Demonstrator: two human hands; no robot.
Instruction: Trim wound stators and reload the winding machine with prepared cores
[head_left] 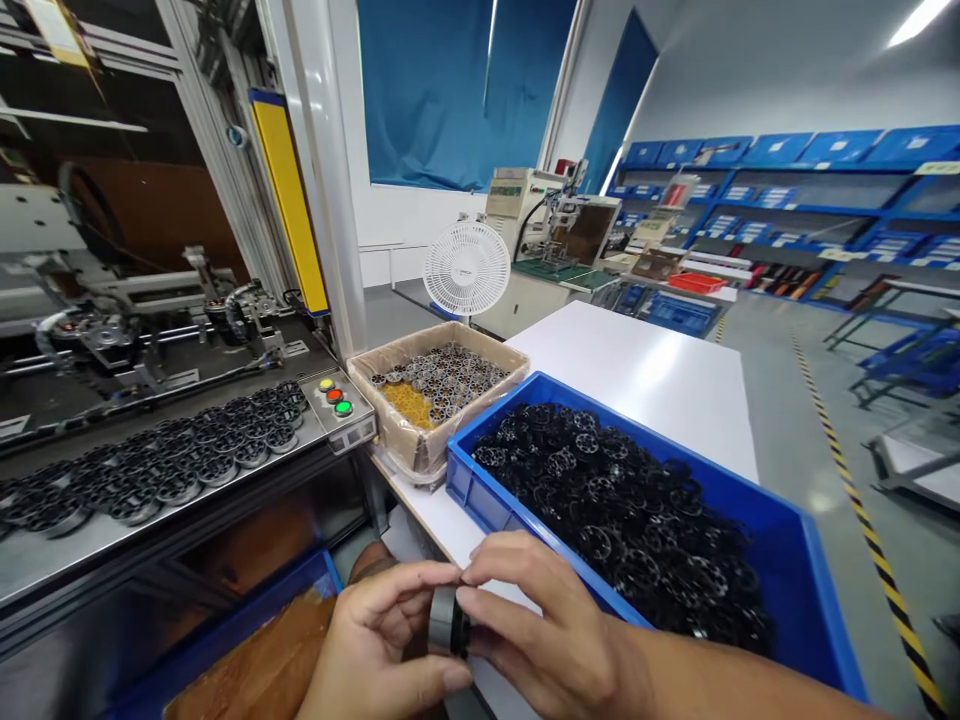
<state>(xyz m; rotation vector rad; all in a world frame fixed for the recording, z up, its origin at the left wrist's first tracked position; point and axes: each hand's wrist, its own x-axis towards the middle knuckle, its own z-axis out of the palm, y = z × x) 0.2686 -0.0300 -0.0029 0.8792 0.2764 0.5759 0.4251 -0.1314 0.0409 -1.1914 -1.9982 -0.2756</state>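
Low in the head view, my left hand is closed around a short grey metal ring, held on edge. My right hand meets it from the other side, its fingers pressed on a black part at the ring's right face. The fingertips of both hands touch at the top. My fingers hide much of both pieces. Just beyond my right hand is a blue bin piled with black spoked plastic parts.
A lined cardboard box holds grey rings beside the bin. Rows of assembled rings stand on the machine's ledge at left, near a button box. A white table, a fan and a lower blue bin are around.
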